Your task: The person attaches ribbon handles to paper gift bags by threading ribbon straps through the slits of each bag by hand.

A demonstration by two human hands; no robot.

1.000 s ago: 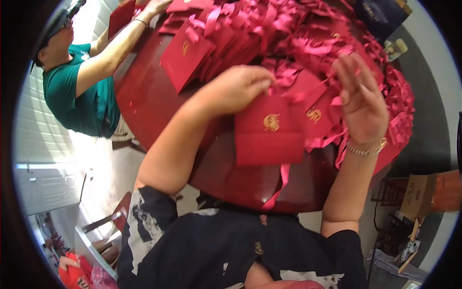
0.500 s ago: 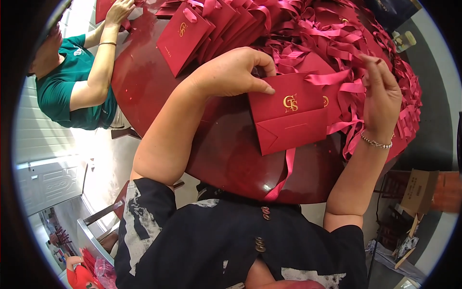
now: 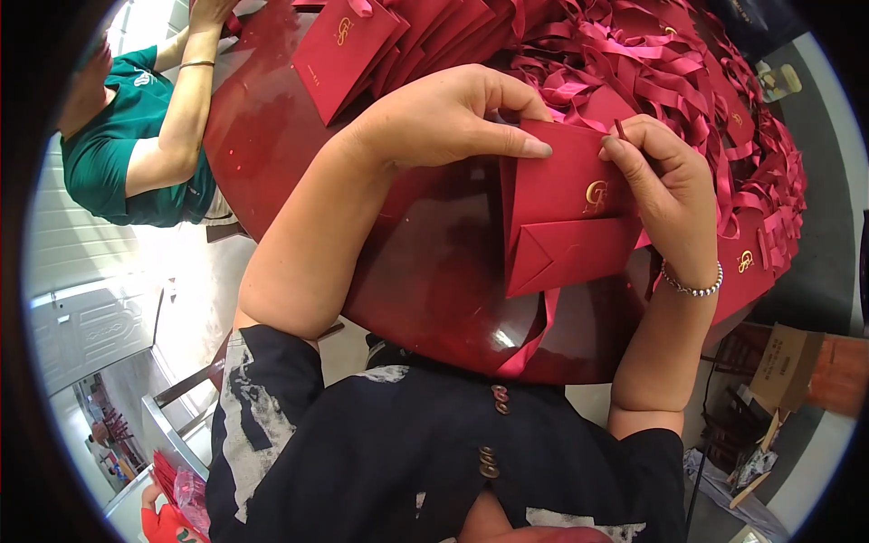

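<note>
Flat-folded red paper gift bag (image 3: 566, 217), gold emblem on its face, folded base flap toward the person. It lies low over the near rim of the round dark-red table (image 3: 425, 281), held between both hands. Long axis runs roughly left-right across the view, tilted a little.

Left hand (image 3: 448, 118) sits above and left of the bag, fingers curled, thumb pressed flat along the top edge. Right hand (image 3: 665, 195) is at the bag's right end, fingers closed in a pinch on its upper right corner; silver bracelet (image 3: 692, 285) at the wrist. Both hands touch the bag; neither is nearer.

A red ribbon (image 3: 539, 335) trails below the bag over the table edge.

Beyond: a heap of ribboned red bags (image 3: 688, 81) covers the far right of the table; a row of flat bags (image 3: 362, 45) leans at far left. Whether anything is inside them cannot be told.

A person in a green shirt (image 3: 127, 154) works at the far left side.
</note>
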